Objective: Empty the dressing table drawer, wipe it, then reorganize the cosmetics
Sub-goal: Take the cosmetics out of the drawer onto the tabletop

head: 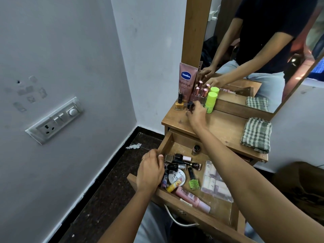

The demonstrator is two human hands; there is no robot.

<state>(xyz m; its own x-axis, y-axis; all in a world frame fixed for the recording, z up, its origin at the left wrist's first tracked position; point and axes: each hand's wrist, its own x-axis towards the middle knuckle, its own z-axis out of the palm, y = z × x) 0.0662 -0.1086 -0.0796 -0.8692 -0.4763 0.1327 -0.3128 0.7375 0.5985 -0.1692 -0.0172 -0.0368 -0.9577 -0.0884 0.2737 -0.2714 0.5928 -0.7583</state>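
The wooden drawer is pulled out below the dressing table top. Inside lie several cosmetics: nail polish bottles, a white round compact, a yellow tube, a green bottle, a pink tube and a clear pouch. My left hand reaches into the drawer's left side, fingers curled over the items; what it holds is hidden. My right hand grips a small dark bottle on the table top, beside an orange nail polish.
At the back of the top stand a pink Vaseline tube, rose-capped bottles and a lime green stick, against the mirror. A checked cloth lies folded at the right. A wall with a switch panel is on the left.
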